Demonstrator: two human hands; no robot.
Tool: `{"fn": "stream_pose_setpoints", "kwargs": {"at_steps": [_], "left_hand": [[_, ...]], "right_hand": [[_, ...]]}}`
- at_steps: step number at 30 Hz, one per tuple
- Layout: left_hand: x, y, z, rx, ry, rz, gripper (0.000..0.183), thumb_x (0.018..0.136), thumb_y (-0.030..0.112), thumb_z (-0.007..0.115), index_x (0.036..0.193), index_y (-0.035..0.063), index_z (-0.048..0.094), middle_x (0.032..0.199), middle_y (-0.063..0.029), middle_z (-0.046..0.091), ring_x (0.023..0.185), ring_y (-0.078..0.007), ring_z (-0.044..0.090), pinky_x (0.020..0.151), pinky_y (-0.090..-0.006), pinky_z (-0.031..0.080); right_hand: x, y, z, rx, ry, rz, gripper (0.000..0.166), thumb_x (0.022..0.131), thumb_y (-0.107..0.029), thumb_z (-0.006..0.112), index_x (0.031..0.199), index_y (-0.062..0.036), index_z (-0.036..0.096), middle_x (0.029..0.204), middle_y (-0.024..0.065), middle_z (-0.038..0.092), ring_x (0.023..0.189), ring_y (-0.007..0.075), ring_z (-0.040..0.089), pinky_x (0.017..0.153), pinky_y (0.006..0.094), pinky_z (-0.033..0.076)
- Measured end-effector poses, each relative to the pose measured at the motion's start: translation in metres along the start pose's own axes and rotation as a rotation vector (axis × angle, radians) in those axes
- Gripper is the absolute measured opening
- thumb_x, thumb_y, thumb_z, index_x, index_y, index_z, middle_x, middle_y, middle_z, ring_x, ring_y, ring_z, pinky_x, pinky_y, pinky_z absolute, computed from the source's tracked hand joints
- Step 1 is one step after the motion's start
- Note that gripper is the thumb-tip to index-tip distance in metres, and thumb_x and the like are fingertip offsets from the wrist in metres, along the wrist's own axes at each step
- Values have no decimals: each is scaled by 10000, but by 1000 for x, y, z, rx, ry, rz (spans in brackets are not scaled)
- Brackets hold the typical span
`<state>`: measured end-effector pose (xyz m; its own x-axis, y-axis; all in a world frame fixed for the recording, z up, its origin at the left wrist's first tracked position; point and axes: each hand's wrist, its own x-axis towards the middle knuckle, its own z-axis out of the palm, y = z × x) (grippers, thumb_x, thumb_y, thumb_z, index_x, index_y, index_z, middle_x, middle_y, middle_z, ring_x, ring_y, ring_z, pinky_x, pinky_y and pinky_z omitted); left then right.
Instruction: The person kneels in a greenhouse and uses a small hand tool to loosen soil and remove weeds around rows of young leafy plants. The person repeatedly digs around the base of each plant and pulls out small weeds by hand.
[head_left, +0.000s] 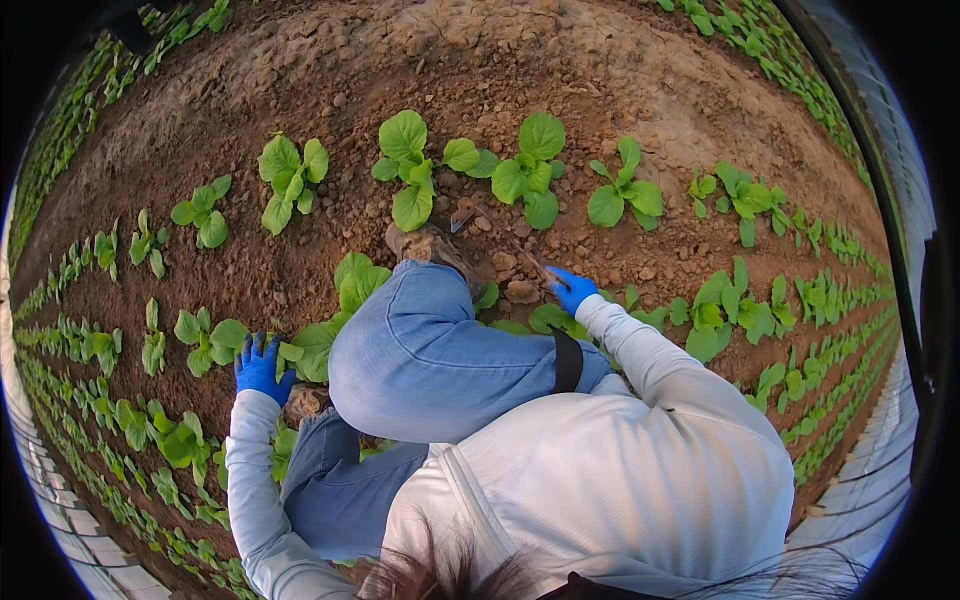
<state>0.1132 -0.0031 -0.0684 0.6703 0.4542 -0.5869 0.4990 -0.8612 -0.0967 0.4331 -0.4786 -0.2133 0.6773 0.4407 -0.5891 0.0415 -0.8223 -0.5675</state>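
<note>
My right hand (573, 289), in a blue glove, grips the handle of a small hand hoe (519, 247). Its narrow metal head rests on the soil just beyond my boot (431, 246), near the base of a leafy green seedling (405, 169). Another leafy seedling (527, 169) grows to the right of the tool's head. My left hand (260, 370), gloved in blue with darkened fingertips, is spread beside the low leaves of a plant (210, 341). Nothing shows in its grasp, though its palm side is hidden.
My bent knee (397, 330) in jeans covers part of the near plant row. More seedlings (289, 180) run left and right in curved rows. Cloddy brown soil (465, 67) lies ahead. A dark pipe (862, 142) and pale sheeting (892, 97) border the right side.
</note>
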Motion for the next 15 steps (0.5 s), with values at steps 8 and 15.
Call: {"fn": "stream_pose_setpoints", "kwargs": {"at_steps": [8,15], "left_hand": [[-99,-67,77,-312,32,-106,647,777,326,692,1336,102,455,1360,-176,451,1267,-376,394,1045,-421,338],[-100,-46,51,-535,88,-133,591,844,290,643,1336,31,443,1311,-219,494,1240,-341,449,1036,-386,359]], "right_hand": [[-10,-3,-8,-140,-22,40,418,906,-389,528,1307,-274,508,1127,171,619,1002,346,611,878,408,489],[1,-15,3,-128,45,32,417,906,-398,530,1314,-314,495,1136,167,617,1023,338,603,901,382,478]]}}
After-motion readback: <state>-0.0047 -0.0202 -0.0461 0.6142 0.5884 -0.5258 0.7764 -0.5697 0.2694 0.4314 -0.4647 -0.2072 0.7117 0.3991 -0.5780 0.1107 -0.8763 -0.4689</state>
